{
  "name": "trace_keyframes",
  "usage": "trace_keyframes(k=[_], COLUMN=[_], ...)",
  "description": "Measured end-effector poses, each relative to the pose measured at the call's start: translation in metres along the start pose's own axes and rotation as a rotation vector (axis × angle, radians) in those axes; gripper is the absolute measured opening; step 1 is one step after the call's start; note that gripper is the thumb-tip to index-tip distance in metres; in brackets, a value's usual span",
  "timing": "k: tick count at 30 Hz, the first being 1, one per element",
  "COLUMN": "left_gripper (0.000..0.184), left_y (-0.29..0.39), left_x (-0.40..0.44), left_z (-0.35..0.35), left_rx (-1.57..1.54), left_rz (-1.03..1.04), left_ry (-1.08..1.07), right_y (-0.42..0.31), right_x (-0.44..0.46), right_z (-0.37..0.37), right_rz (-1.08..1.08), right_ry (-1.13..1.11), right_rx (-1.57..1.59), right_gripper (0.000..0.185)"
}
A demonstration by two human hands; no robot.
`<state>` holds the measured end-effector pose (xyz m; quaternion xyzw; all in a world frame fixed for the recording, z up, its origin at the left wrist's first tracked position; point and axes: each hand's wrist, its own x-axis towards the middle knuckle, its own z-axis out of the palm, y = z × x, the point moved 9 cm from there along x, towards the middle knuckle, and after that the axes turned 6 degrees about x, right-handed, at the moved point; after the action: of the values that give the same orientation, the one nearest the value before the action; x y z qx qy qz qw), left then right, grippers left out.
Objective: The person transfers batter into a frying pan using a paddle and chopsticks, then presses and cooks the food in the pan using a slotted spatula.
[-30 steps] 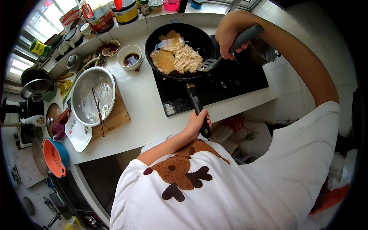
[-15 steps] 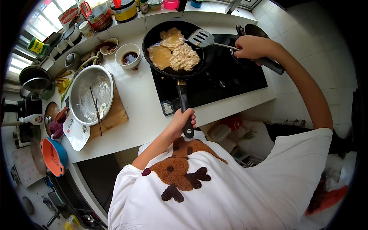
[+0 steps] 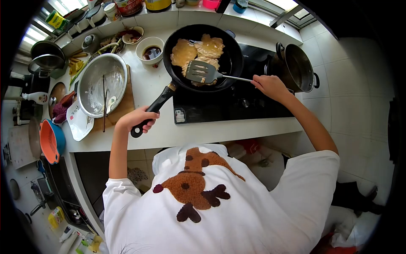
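Observation:
My left hand (image 3: 137,120) is closed round the black handle of the frying pan (image 3: 233,55), which slants down to the left. In the pan lie pale golden pieces of food (image 3: 210,45), touching one another. My right hand (image 3: 270,86) grips the spatula (image 3: 204,72) by its handle. The slotted grey head of the spatula is over the lowest piece and hides much of it. The pan is at the left part of the black stove (image 3: 237,108).
A deep pot (image 3: 296,67) stands right of the pan. Left of it are a bowl of dark liquid (image 3: 151,51) and a metal basin (image 3: 94,86) with chopsticks (image 3: 104,101) on a wooden board (image 3: 127,96). An orange colander (image 3: 49,142) is at the far left.
The pan handle has swung left with my left hand, and the pan has turned. My right hand has brought the spatula down and left onto the food. The view has shifted too.

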<state>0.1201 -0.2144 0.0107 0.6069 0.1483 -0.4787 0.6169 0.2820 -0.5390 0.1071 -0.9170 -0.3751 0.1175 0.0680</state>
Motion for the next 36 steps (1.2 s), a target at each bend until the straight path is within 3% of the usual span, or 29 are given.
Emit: trace_keyframes(k=[2, 7, 9, 16, 22, 24, 25, 27, 28, 36], left_gripper=[0.017, 0.017, 0.015, 0.015, 0.015, 0.015, 0.015, 0.015, 0.015, 0.015], left_y=[0.003, 0.005, 0.002, 0.004, 0.002, 0.002, 0.003, 0.003, 0.002, 0.001], left_x=[-0.002, -0.003, -0.002, -0.004, -0.004, -0.004, -0.004, -0.005, -0.004, -0.002], left_z=[-0.002, -0.002, -0.004, -0.004, -0.008, -0.005, -0.003, -0.002, -0.003, -0.005], left_rx=[0.028, 0.025, 0.034, 0.038, 0.071, 0.051, 0.053, 0.019, 0.022, 0.039], left_rz=[-0.008, -0.013, -0.011, -0.013, -0.021, -0.022, -0.012, -0.01, -0.002, 0.005], left_ry=[0.004, 0.032, 0.052, 0.07, 0.084, 0.079, 0.076, 0.064, 0.072, 0.077], right_y=[-0.008, -0.012, -0.009, -0.005, 0.003, 0.016, 0.029, 0.034, 0.001, 0.023], right_x=[0.007, 0.018, 0.023, 0.038, 0.046, 0.04, 0.041, 0.056, 0.051, 0.042], right_z=[0.006, 0.013, 0.024, 0.033, 0.046, 0.039, 0.04, 0.045, 0.002, -0.029], right_rz=[-0.103, -0.249, -0.164, -0.16, -0.003, 0.29, 0.297, 0.051, -0.035, 0.127], right_ry=[0.042, 0.012, -0.204, -0.392, -0.641, -0.81, -0.806, -0.619, -0.478, -0.273], right_rx=[-0.295, -0.268, -0.194, -0.224, -0.261, -0.108, -0.116, 0.034, -0.046, -0.062], right_gripper=[0.024, 0.021, 0.022, 0.031, 0.038, 0.041, 0.041, 0.042, 0.043, 0.045])
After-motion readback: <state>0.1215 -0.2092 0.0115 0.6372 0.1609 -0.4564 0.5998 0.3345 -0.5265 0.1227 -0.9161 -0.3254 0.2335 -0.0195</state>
